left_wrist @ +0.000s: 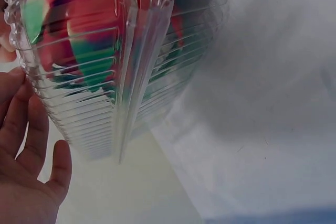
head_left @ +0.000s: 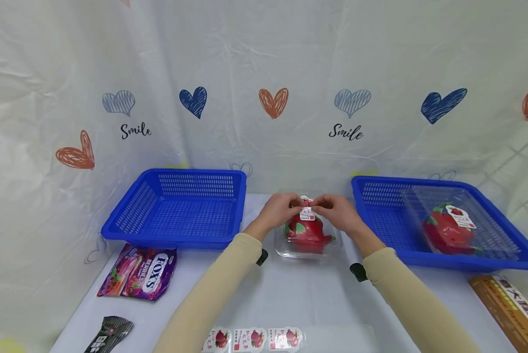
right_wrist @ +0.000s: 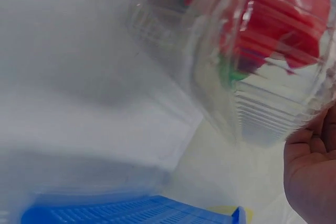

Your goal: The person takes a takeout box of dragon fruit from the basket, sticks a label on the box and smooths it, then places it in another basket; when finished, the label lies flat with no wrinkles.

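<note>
Both hands meet over a clear plastic clamshell box (head_left: 288, 250) in the middle of the table. Inside lies a red dragon fruit (head_left: 305, 234) with green scales. My left hand (head_left: 278, 211) and right hand (head_left: 340, 213) pinch opposite sides of a white sticker (head_left: 307, 214) printed with a dragon fruit, held at the lid's top. Whether the sticker touches the lid cannot be made out. Close to the box's ribbed wall (left_wrist: 79, 124), the left wrist view shows the left fingers bent. In the right wrist view the right hand (right_wrist: 312, 177) is partly cut off at the edge.
Blue baskets (head_left: 193, 240) stand to the left and right; the right basket (head_left: 379, 196) holds another boxed dragon fruit (head_left: 447, 233) with a sticker. A sticker strip (head_left: 250, 340) lies at the front. A candy bag (head_left: 136, 272), black packet (head_left: 109, 333) and brown box (head_left: 511, 314) flank the arms.
</note>
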